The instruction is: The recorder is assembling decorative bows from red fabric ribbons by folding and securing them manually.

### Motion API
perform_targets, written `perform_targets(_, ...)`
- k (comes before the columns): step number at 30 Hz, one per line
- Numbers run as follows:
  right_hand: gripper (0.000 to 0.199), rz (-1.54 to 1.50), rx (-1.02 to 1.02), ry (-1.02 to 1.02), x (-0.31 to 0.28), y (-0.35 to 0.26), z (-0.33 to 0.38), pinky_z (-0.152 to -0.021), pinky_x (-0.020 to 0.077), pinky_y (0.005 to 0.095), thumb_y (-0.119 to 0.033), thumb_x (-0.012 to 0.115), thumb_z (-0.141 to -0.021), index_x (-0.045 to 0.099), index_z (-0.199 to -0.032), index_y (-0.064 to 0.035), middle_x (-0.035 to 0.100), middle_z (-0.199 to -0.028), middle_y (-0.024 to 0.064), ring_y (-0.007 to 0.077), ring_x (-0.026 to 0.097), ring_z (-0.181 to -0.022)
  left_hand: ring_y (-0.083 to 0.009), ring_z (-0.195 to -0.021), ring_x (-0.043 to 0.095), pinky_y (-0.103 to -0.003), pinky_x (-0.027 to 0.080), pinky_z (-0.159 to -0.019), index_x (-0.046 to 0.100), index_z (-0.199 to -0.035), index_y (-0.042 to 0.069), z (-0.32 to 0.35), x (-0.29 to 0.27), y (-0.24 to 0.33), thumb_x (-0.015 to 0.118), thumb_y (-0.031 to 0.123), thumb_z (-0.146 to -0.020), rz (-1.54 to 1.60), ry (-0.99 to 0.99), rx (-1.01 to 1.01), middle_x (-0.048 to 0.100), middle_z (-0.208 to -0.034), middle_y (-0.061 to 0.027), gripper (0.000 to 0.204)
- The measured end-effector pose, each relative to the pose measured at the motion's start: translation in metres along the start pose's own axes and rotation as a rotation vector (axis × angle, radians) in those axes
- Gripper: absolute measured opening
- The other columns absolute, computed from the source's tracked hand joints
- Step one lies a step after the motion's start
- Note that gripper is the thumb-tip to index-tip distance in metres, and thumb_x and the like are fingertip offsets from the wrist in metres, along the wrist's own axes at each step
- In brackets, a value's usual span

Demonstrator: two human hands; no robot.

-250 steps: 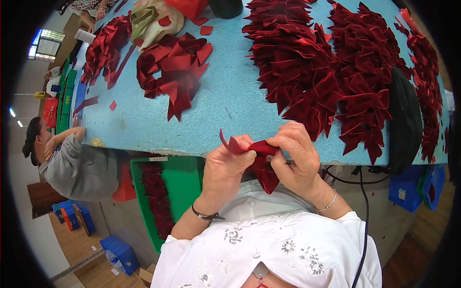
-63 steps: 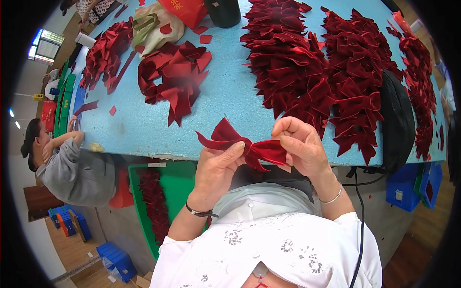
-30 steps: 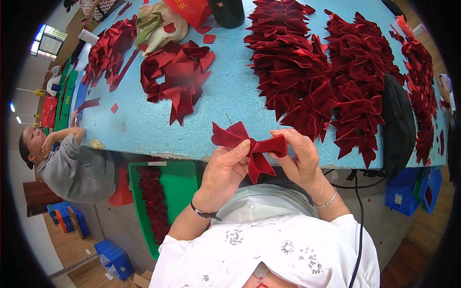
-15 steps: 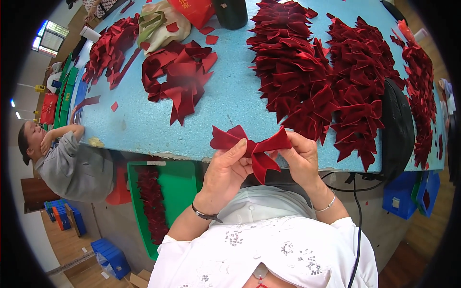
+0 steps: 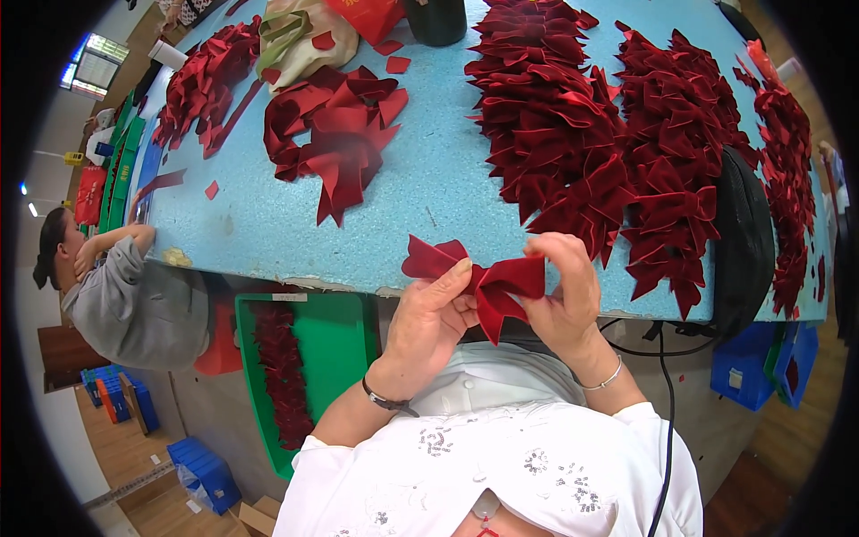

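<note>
A dark red velvet bow (image 5: 490, 285) is held above the table's near edge. My left hand (image 5: 431, 309) grips its left side near the knot, thumb on top and fingers beneath. Around the bow's right loop, my right hand (image 5: 568, 295) has its index finger and thumb spread apart. The thumb is by the loop's lower edge; the other fingers are partly hidden. One tail of the bow hangs down between my hands. Just beyond lies a thick row of finished red bows (image 5: 550, 125), with a second row of bows (image 5: 667, 161) to its right.
Loose red ribbon pieces (image 5: 335, 134) lie on the blue table (image 5: 429, 179). A black bag (image 5: 744, 228) sits at the right edge, with a cable below. A green crate (image 5: 335, 358) holding bows stands under the table at left. A seated person (image 5: 134, 300) leans at the left edge.
My right hand has loosened from the bow's right loop, its index finger lifting away from the thumb. The bow has shifted slightly right, still in my left hand. The seated person's head has turned.
</note>
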State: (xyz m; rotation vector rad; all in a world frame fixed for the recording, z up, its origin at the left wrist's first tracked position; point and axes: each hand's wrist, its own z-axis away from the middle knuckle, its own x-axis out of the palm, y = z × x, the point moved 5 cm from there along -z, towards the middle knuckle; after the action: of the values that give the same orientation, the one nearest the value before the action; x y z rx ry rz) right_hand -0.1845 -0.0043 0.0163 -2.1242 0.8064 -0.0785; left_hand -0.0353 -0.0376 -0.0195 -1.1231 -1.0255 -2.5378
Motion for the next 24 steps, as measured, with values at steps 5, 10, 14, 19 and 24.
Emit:
perform_targets(5, 0.019, 0.032, -0.146, -0.163, -0.002, 0.001, 0.001, -0.055, 0.0459, 0.026, 0.005, 0.061, -0.073, 0.061, -0.091, 0.0031, 0.061, -0.078, 0.0074, 0.0142, 0.056, -0.066, -0.0166, -0.09, 0.06, -0.033, 0.049, -0.081, 0.058, -0.105, 0.002, 0.0, -0.004, 0.0, 0.053, 0.021, -0.094, -0.064, 0.022, 0.048, 0.064, -0.098, -0.0071, 0.023)
perform_targets(10, 0.013, -0.304, 0.515, -0.181, 0.007, 0.029, 0.02, -0.057, 0.0484, 0.0233, 0.002, 0.057, -0.081, 0.062, -0.093, 0.0036, 0.063, -0.081, 0.0059, 0.0094, 0.057, -0.068, -0.019, -0.092, 0.061, -0.036, 0.049, -0.081, 0.059, -0.102, -0.002, 0.002, -0.002, 0.0, 0.053, 0.019, -0.093, -0.008, 0.036, 0.206, 0.064, -0.097, -0.01, 0.024)
perform_targets(14, 0.014, -0.41, 0.715, -0.178, 0.01, 0.029, 0.021, -0.062, 0.0515, 0.0217, 0.001, 0.052, -0.086, 0.062, -0.096, 0.0037, 0.064, -0.084, 0.0053, 0.008, 0.06, -0.072, -0.02, -0.089, 0.062, -0.037, 0.05, -0.081, 0.06, -0.101, -0.004, 0.002, -0.001, 0.002, 0.053, 0.019, -0.093, 0.024, 0.05, 0.171, 0.065, -0.095, -0.0124, 0.025)
perform_targets(19, 0.017, -0.626, 0.708, -0.074, 0.01, 0.028, 0.015, -0.067, 0.0538, 0.0241, 0.001, 0.05, -0.086, 0.061, -0.098, 0.004, 0.065, -0.087, 0.0067, 0.011, 0.063, -0.077, -0.0208, -0.087, 0.063, -0.037, 0.05, -0.081, 0.06, -0.101, -0.004, 0.002, 0.001, 0.006, 0.054, 0.019, -0.093, -0.042, -0.007, 0.177, 0.064, -0.094, -0.0141, 0.026)
perform_targets(24, 0.018, -0.772, 0.838, -0.048, 0.01, 0.033, 0.016, -0.069, 0.0542, 0.0265, -0.001, 0.048, -0.086, 0.06, -0.099, 0.0049, 0.064, -0.088, 0.0085, 0.0135, 0.063, -0.077, -0.0213, -0.085, 0.063, -0.036, 0.05, -0.083, 0.059, -0.102, -0.005, 0.007, -0.012, 0.0, 0.055, 0.014, -0.092, -0.192, -0.007, 0.254, 0.064, -0.094, -0.0156, 0.022)
